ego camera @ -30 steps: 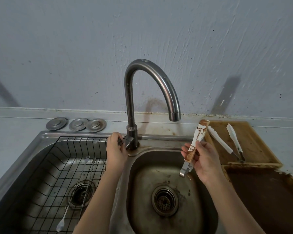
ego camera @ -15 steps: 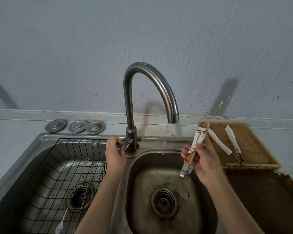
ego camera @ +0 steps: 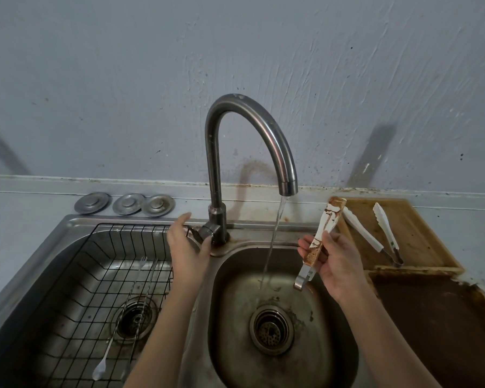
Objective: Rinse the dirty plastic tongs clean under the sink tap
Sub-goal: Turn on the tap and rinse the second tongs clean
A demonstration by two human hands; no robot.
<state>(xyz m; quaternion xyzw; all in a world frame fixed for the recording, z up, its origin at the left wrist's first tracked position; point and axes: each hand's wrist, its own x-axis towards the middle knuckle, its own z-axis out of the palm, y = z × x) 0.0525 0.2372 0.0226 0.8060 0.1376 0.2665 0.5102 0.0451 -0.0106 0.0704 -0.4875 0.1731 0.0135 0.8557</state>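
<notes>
The right hand [ego camera: 337, 261] grips the dirty tongs [ego camera: 321, 240] around their middle, fingers and thumb curled round them, holding them tilted with the sauce-smeared white tips up toward the back edge of the counter and the metal hinge end hanging over the right basin [ego camera: 331, 345]. The tongs sit just right of the water stream [ego camera: 273, 242] and do not touch it. The left hand [ego camera: 186, 245] rests at the tap lever [ego camera: 205, 232], thumb under it and fingers loosely spread above (nothing is clenched, so I read it as relaxed and open against the lever). The tap [ego camera: 252, 130] arches over the right basin and runs a thin stream down toward the drain [ego camera: 271, 329]. The step in hand looks like turning the water on and setting the flow; rinsing proper has not begun, since brown smears cover the tongs. The next move calls for shifting the tongs left into the stream, dirty tips lowered so water runs along them. At the counter's right side, a wooden tray [ego camera: 420, 247] carries 2 cleaner white tongs [ego camera: 375, 233]. The left basin holds a wire rack [ego camera: 101, 275], and 3 metal plugs [ego camera: 126, 204] lie along the counter's back edge.
</notes>
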